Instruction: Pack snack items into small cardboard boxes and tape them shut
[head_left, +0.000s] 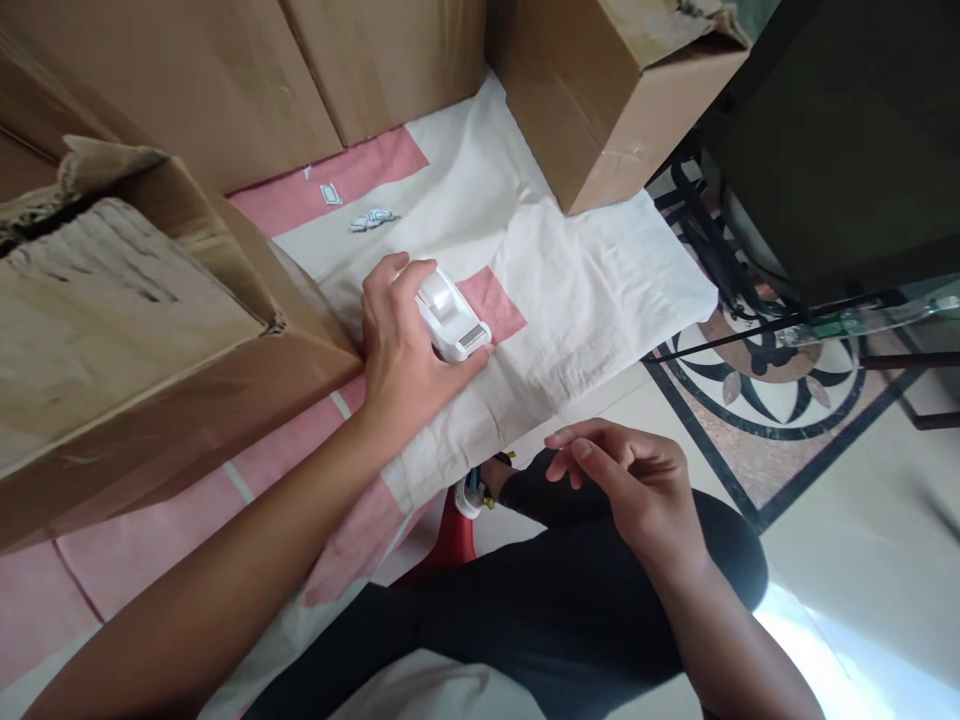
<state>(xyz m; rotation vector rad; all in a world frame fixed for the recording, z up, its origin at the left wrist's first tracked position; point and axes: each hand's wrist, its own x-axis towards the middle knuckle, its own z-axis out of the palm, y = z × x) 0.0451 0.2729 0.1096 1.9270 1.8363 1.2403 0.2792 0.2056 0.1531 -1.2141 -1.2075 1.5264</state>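
Observation:
My left hand (401, 345) is wrapped round a small white plastic device (450, 315) that rests on a pink-and-white cloth (570, 290) spread on the floor. The device has a grey strip at its near end. My right hand (634, 480) hovers above my black-clad knee, fingers loosely curled and apart, with nothing visible in it. A few small white parts (373, 219) lie on the cloth farther back, and a small white tag (330, 193) sits beyond them.
Cardboard boxes ring the cloth: one open box at the left (135, 330), two at the back (315, 70), one at the back right (622, 90). A dark cabinet (855, 130) and cables stand at right over patterned floor tile (757, 400). A red object (452, 535) lies by my leg.

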